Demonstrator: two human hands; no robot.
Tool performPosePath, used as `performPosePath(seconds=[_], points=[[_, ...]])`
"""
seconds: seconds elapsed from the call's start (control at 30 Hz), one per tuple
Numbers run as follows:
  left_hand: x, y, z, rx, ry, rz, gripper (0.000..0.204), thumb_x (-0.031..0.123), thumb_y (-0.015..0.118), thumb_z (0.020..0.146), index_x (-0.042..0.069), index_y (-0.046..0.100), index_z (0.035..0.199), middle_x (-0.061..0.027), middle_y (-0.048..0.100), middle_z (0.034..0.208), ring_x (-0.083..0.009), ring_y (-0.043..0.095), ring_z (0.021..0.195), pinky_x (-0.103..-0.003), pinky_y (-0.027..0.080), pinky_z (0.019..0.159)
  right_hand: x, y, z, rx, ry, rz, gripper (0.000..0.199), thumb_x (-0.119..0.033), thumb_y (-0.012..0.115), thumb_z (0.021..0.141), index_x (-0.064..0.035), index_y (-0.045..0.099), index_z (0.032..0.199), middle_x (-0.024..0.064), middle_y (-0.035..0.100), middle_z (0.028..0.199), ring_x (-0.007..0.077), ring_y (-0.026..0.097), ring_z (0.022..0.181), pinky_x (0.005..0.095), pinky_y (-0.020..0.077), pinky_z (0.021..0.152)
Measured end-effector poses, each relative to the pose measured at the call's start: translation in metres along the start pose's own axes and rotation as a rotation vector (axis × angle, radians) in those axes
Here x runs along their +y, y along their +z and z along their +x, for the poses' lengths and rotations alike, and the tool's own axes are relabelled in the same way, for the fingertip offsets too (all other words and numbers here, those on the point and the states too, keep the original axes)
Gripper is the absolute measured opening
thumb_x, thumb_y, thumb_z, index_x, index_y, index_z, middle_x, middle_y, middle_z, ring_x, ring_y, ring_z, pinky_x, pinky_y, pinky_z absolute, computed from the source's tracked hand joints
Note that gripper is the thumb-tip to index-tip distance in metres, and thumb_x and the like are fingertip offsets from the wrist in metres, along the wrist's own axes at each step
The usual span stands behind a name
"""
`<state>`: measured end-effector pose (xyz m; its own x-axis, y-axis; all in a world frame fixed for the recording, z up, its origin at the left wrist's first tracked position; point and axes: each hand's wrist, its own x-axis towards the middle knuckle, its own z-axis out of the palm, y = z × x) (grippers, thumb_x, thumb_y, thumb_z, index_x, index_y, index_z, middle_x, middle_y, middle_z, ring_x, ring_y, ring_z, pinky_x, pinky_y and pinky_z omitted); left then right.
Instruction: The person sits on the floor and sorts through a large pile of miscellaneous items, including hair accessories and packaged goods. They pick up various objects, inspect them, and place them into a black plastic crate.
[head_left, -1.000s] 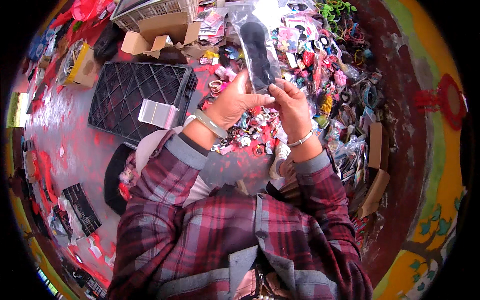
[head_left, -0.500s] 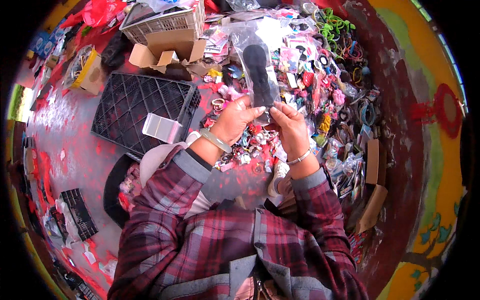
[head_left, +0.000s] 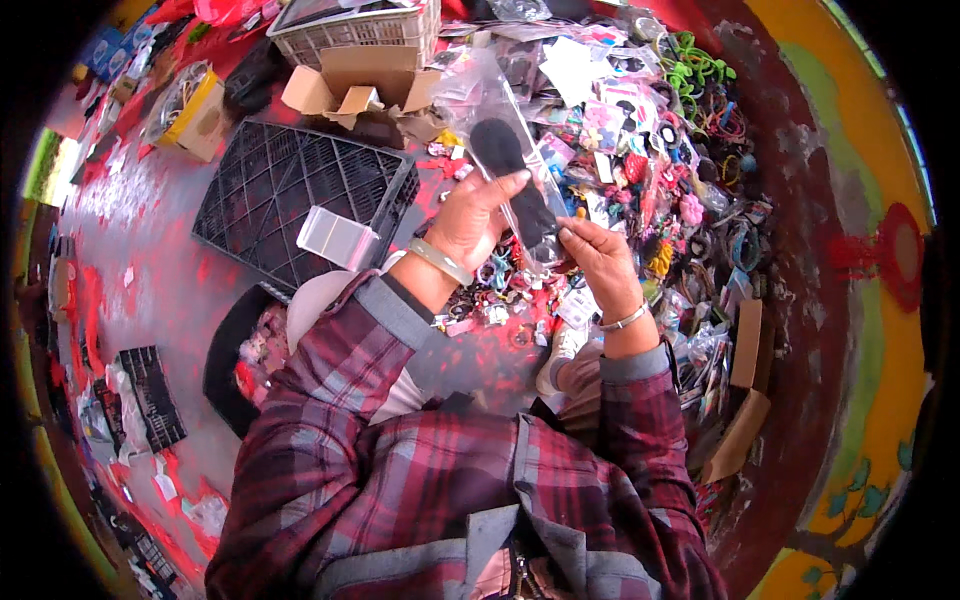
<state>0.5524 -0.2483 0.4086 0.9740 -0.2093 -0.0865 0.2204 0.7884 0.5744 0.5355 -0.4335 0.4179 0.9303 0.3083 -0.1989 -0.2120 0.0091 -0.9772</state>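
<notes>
A long clear plastic bag slants across the space between my hands. Inside it lies a flat black piece, rounded at its far end and narrower along its length; I cannot make out its exact kind. My left hand is closed on the bag's left side, its thumb lying over the black piece. At the near end, my right hand pinches the bag's lower right edge between thumb and fingers. Beneath the bag, a loose pile of small hair accessories and packets spreads over the floor.
Left of my hands, an upturned black plastic crate carries a stack of clear packets. Beyond it are an open cardboard box and a pale basket. A black tub sits by my left knee; a cardboard piece lies right.
The bag has tilted, its near end swinging right. My left hand has shifted up along its side, while my right hand has moved right and nearer. A white tag now shows below the bag.
</notes>
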Motion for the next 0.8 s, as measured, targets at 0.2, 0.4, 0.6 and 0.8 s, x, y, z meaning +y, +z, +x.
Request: performPosePath(seconds=[0.2, 0.4, 0.6, 0.8], points=[[0.015, -0.008, 0.005, 0.057, 0.056, -0.136, 0.018, 0.010, 0.056, 0.085, 0.004, 0.053, 0.101, -0.0089, 0.061, 0.092, -0.0224, 0.059, 0.088, -0.039, 0.046, 0.084, -0.004, -0.008, 0.000, -0.010, 0.077, 0.102, 0.026, -0.016, 0.055, 0.087, -0.0007, 0.058, 0.107, 0.0007, 0.058, 0.079, 0.0091, 0.056, 0.065, 0.0221, 0.0490, 0.058], [0.009, -0.006, 0.009, 0.151, 0.181, -0.302, 0.017, 0.012, 0.055, 0.086, 0.005, 0.054, 0.101, -0.0084, 0.059, 0.098, -0.0223, 0.057, 0.093, -0.038, 0.043, 0.089, -0.002, 0.001, 0.004, -0.078, 0.082, 0.571, 0.026, -0.017, 0.051, 0.089, -0.0006, 0.052, 0.109, 0.0067, 0.060, 0.091, 0.0319, 0.060, 0.094, 0.0263, 0.0538, 0.058], [0.002, -0.015, 0.008, 0.121, 0.017, -0.233, 0.022, 0.025, 0.061, 0.083, 0.006, 0.055, 0.093, -0.0093, 0.060, 0.093, -0.0241, 0.058, 0.094, -0.037, 0.046, 0.085, -0.008, -0.001, 0.009, 0.161, -0.133, 0.335, 0.023, -0.009, 0.053, 0.086, -0.0002, 0.057, 0.106, 0.0087, 0.062, 0.098, 0.0225, 0.064, 0.084, 0.0264, 0.0522, 0.062], [0.015, 0.003, -0.005, 0.016, -0.138, -0.217, 0.041, 0.040, 0.059, 0.081, 0.005, 0.053, 0.101, -0.0096, 0.059, 0.101, -0.0242, 0.057, 0.095, -0.038, 0.047, 0.085, -0.027, 0.006, 0.001, 0.283, -0.808, -0.876, 0.029, 0.002, 0.058, 0.075, -0.0068, 0.063, 0.102, 0.0140, 0.061, 0.101, 0.0286, 0.061, 0.090, 0.0323, 0.0494, 0.075]])
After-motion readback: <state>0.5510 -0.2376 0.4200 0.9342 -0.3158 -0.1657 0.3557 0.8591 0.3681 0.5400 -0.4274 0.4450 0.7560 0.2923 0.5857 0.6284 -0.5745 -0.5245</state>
